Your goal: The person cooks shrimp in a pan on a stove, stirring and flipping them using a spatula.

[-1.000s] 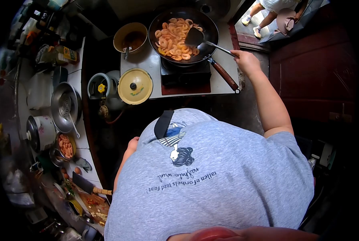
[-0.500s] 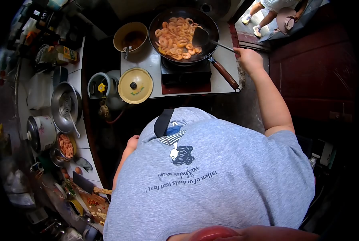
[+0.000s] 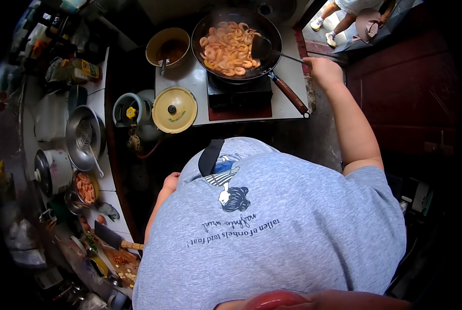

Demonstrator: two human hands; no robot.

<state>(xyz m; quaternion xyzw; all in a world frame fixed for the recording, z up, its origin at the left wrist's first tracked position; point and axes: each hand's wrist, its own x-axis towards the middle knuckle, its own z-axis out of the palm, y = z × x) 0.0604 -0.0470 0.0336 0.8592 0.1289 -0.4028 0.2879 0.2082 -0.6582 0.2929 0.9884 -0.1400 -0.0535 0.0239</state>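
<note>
"while the head view is showing the right hand stretched forward, its fingers?"

"they're clamping the spatula; shrimp are lying in the wok."

"left hand?"

"it's sitting near the shirt; fingers, i can't tell."

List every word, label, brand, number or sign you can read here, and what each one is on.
Grey T-shirt: two lines of lettering, upside down in this view; too distorted to quote reliably.
Jar on the left: a label with print, too small and blurred to read.
No other writing can be made out.
</note>
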